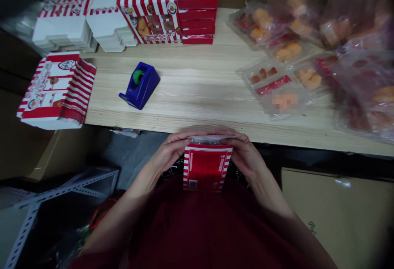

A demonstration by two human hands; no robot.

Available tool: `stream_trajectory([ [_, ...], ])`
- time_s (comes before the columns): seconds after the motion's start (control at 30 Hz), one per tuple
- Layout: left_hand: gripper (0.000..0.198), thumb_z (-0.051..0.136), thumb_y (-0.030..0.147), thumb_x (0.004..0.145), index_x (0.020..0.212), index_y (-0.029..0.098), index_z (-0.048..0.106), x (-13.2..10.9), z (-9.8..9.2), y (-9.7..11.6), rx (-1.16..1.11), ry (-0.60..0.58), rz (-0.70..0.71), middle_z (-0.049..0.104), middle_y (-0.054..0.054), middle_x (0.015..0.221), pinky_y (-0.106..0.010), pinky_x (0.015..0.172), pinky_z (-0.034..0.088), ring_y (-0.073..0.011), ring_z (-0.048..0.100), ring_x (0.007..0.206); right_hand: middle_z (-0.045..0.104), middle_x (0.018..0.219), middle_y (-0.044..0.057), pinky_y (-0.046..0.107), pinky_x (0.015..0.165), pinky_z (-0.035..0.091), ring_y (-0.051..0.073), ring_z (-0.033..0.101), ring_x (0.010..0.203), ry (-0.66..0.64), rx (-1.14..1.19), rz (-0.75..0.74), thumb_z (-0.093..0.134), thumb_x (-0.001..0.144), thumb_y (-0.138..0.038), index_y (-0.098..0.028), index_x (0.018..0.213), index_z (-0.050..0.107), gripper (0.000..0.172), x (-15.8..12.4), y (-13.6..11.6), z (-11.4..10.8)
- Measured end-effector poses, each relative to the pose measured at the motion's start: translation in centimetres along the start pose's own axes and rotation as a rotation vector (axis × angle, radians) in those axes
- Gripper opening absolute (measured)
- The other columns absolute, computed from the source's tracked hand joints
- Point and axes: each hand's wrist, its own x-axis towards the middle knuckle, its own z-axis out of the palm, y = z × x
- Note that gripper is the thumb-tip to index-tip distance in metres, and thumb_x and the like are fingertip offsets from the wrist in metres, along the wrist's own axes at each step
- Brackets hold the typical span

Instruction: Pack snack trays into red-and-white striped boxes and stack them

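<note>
A red box with striped red and white edges [207, 168] is held upright in front of my body, just off the table's front edge. My left hand [172, 150] grips its upper left corner, and my right hand [244, 152] grips the upper right one. The box's white top flap is raised between the fingers, and something clear shows in the opening. Nearest on the table [184, 84] are a blue tape dispenser [142, 86] with green tape and, to the right, a clear packet [273, 88] with small brown and orange pieces.
Flat striped cartons [51, 88] lie stacked at the left, with more white folded cartons [66, 26] behind. Finished-looking striped boxes [154, 10] stand at the back centre. Several clear packets [363, 72] pile up at the right. A brown carton [335, 211] is below the table at the right.
</note>
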Motion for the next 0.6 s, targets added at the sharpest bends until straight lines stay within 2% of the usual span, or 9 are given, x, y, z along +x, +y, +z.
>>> stream_trajectory([
  [0.1,0.030,0.071,0.023,0.087,0.115,0.019,0.081,0.6,0.2,0.3,0.057,0.098,0.029,0.080,-0.010,0.113,-0.041,0.103,0.052,-0.0285,0.073,0.110,0.081,0.095,-0.001,0.049,0.100,0.055,0.027,0.073,0.101,0.000,0.005,-0.010,0.079,0.070,-0.025,-0.031,0.086,0.080,0.017,-0.3,0.0,0.4],
  [0.2,0.025,0.070,0.019,0.084,0.105,0.019,0.084,1.3,0.0,0.2,0.094,0.124,0.088,0.078,-0.010,0.120,-0.039,0.101,0.053,-0.0287,0.071,0.114,0.081,0.102,0.000,0.048,0.105,0.052,0.026,0.072,0.108,-0.048,-0.055,-0.066,0.077,0.077,-0.028,-0.033,0.090,0.082,0.014,-0.4,-0.3,0.6],
  [0.3,0.023,0.066,0.017,0.081,0.095,0.019,0.085,1.5,-0.8,-0.2,0.133,0.080,0.137,0.078,-0.010,0.119,-0.038,0.102,0.053,-0.0288,0.071,0.115,0.080,0.107,0.001,0.046,0.106,0.051,0.026,0.071,0.112,-0.138,-0.140,-0.148,0.076,0.080,-0.030,-0.033,0.083,0.083,0.008,-0.3,-0.6,0.3],
  [0.37,0.024,0.064,0.020,0.085,0.098,0.021,0.085,1.4,-1.4,-0.4,0.175,0.029,0.148,0.079,-0.009,0.117,-0.039,0.105,0.052,-0.0282,0.070,0.116,0.079,0.109,0.001,0.047,0.107,0.051,0.026,0.070,0.114,-0.199,-0.196,-0.180,0.074,0.083,-0.032,-0.034,0.083,0.084,0.010,-0.2,-0.7,-0.2],
  [0.5,0.028,0.065,0.029,0.094,0.118,0.025,0.080,1.0,-2.2,0.2,0.408,-0.120,0.201,0.070,-0.010,0.137,-0.040,0.113,0.046,-0.0284,0.062,0.130,0.078,0.117,0.003,0.049,0.115,0.044,0.029,0.065,0.124,-0.303,-0.289,-0.253,0.067,0.089,-0.036,-0.033,0.097,0.084,0.019,-0.3,-0.9,-1.4],
  [0.6,0.026,0.068,0.029,0.095,0.118,0.027,0.080,1.1,-2.4,0.6,0.574,-0.125,0.253,0.071,-0.010,0.136,-0.041,0.113,0.045,-0.0276,0.062,0.131,0.078,0.122,0.002,0.053,0.118,0.042,0.029,0.065,0.126,-0.302,-0.418,-0.306,0.067,0.092,-0.034,-0.035,0.110,0.081,0.022,-0.5,-1.1,-1.6],
])
